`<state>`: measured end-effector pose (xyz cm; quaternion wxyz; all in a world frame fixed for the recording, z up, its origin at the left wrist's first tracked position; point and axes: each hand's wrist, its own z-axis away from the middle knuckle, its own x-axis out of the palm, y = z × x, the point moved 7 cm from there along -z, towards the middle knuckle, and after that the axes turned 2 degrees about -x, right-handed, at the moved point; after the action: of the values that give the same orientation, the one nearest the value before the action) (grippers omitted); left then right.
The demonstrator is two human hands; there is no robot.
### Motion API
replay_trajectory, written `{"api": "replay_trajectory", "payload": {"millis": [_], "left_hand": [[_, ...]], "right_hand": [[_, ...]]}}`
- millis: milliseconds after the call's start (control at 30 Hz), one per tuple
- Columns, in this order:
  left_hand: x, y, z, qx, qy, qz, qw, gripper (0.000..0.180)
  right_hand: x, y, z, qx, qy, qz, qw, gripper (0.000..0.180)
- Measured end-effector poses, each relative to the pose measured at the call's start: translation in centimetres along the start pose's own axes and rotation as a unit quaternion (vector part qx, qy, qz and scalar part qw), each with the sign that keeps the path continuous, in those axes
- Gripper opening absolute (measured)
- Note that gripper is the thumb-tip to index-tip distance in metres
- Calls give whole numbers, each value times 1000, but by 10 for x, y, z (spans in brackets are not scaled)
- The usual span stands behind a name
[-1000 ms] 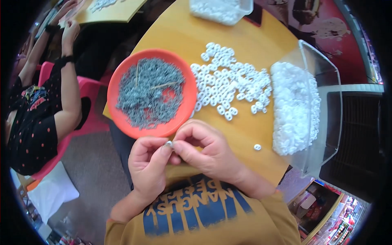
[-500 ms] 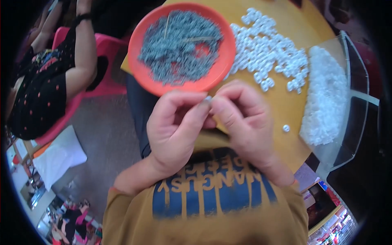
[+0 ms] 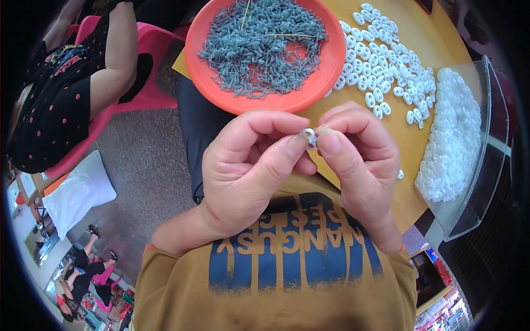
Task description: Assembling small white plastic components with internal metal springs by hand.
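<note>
White two-holed bead [image 3: 309, 134], pinched by the left hand [image 3: 248, 160], could slip if squeezed off-centre; whether the right hand [image 3: 361, 160] also grips it, I cannot tell.

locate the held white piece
In the head view, right of centre, the held white piece is between left hand and right hand, below the orange bowl.

Soft, fairly bright light falls on my left grip [image 3: 237, 165] and right grip [image 3: 364, 165], with mild shade under my curled fingers. The small white piece [image 3: 310, 135] I pinch looks reasonably sharp, as do the grey coil springs [image 3: 262, 52]. The white heap [image 3: 450, 138] is nearly washed out; its clear plastic container [image 3: 469, 212] catches pale glints. Toward the black fisheye rim, my view bends and softens, darkest at upper left.
</note>
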<state>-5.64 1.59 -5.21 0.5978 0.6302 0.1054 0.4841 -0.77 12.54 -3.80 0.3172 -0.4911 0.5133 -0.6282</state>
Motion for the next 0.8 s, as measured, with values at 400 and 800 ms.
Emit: {"api": "replay_trajectory", "payload": {"millis": [400, 800], "left_hand": [[2, 14, 1, 104, 51, -228, 967, 13], [-4, -6, -2, -39, 11, -55, 998, 13]], "right_hand": [[-4, -10, 1, -85, 10, 200, 976, 5], [-10, 10, 5, 19, 22, 71, 997, 5]]}}
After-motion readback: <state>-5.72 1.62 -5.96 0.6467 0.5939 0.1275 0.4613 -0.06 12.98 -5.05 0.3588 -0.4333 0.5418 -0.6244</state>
